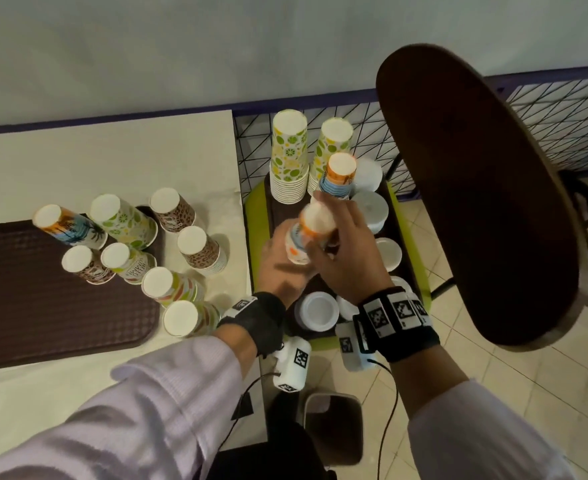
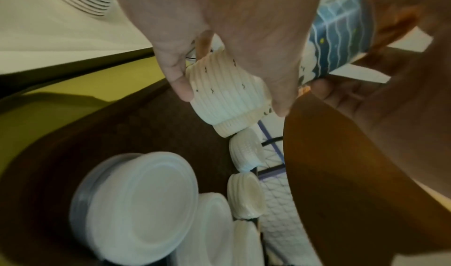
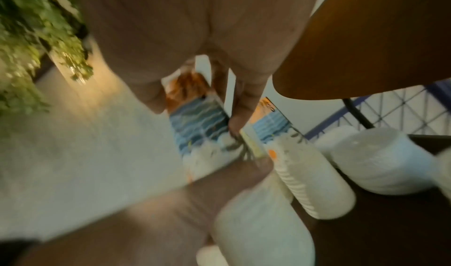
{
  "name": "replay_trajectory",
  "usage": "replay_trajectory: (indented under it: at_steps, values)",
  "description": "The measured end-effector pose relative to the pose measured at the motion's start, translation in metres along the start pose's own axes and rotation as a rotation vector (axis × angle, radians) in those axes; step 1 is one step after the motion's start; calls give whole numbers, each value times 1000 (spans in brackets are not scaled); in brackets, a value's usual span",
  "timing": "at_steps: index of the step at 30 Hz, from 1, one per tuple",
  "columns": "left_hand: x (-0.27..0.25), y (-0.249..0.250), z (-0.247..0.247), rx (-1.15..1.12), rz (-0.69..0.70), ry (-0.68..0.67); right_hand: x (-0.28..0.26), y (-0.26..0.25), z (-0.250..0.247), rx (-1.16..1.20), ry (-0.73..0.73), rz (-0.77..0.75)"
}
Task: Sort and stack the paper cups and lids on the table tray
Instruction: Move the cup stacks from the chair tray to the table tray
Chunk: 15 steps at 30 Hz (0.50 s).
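Observation:
Both hands hold one upside-down stack of beach-print paper cups [image 1: 308, 233] above the brown tray [image 1: 263, 209] on the green chair seat. My left hand [image 1: 283, 263] grips its ribbed rim end [image 2: 227, 88]. Fingers of my right hand [image 1: 330, 230] curl round its upper, printed part [image 3: 198, 119]. A second beach-print stack [image 1: 340, 176] stands just behind, beside two citrus-print stacks [image 1: 289, 157]. White lid stacks [image 1: 317, 311] [image 1: 372, 209] lie on the same tray. The right wrist view is blurred.
A second brown tray [image 1: 43, 299] lies on the white table at left, with several upside-down cup stacks [image 1: 123, 221] on and beside it. The dark chair back [image 1: 476, 188] rises close to my right hand. A bin [image 1: 334, 424] stands below on the tiled floor.

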<state>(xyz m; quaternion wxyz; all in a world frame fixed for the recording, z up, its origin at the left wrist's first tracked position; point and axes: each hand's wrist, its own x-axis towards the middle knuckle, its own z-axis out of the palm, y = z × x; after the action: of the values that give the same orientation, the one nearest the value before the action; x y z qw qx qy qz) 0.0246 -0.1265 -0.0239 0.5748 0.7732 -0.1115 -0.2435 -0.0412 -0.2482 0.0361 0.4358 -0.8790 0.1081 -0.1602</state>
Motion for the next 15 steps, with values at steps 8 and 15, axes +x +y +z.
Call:
replay_trajectory:
  at_steps: [8,15]
  values:
    - [-19,-3,-25,-57,-100,101,46,30,-18,206,377,398]
    - [-31,19,-40,-124,-80,96,96,98,27,-61,156,426]
